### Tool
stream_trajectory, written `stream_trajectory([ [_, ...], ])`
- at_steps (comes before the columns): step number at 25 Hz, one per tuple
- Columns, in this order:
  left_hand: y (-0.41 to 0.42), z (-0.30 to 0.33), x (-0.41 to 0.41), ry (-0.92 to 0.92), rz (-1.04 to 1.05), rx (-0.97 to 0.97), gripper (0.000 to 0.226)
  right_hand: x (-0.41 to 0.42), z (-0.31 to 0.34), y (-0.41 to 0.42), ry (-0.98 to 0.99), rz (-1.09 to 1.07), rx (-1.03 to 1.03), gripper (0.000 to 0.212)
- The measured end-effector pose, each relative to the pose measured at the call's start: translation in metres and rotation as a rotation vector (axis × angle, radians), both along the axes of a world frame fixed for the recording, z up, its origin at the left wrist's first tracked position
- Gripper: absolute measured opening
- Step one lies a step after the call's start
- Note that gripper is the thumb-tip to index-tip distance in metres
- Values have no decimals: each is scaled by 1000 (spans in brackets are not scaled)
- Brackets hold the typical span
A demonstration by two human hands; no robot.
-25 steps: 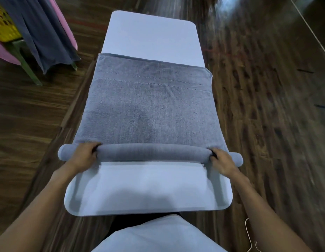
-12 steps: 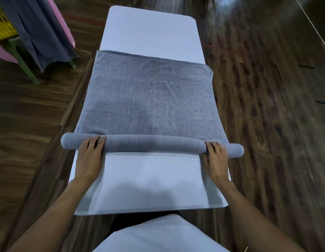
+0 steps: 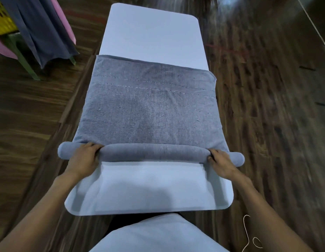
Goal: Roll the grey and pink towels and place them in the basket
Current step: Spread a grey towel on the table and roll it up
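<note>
Your left hand (image 3: 83,159) and right hand (image 3: 220,163) both sit on the rolled part of the grey towel (image 3: 149,110), fingers curled over the top of the roll and gripping it, one hand near each end. The roll's long axis runs straight across the white table (image 3: 152,28), left to right, and the unrolled stretch lies flat beyond your fingertips, away from your body, so the coming push should go directly forward, square to that axis. Both hands look about equally placed; neither is clearly ahead, which should keep the roll from coning. The cloth is soft, nubby terry with a stitched band near its far hem, and its ends overhang the table edges slightly, poking out past each hand. The table top is smooth and hard with rounded corners, so I'd expect the towel to slide a little unless you press down. At the far left, a yellow basket (image 3: 2,22) sits with dark grey and pink cloth (image 3: 63,24) draped there; blur makes it hard to say exactly how they hang.
</note>
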State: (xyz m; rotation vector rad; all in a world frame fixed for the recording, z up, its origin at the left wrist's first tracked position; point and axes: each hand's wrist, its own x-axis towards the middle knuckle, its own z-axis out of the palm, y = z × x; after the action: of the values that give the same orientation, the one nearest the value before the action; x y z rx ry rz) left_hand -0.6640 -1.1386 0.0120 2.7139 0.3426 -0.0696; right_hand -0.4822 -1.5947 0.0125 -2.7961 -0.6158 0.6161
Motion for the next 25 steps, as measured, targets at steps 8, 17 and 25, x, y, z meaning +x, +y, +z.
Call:
stream_trajectory([
  [8,-21,6,2,-274,131,170,25,-24,8,34,-471,-267,104,26],
  [17,-18,1,16,-196,85,154,46,-9,-2,42,-271,-218,81,48],
  [25,6,4,6,10,7,-68,34,1,16,20,13,-54,-60,35],
])
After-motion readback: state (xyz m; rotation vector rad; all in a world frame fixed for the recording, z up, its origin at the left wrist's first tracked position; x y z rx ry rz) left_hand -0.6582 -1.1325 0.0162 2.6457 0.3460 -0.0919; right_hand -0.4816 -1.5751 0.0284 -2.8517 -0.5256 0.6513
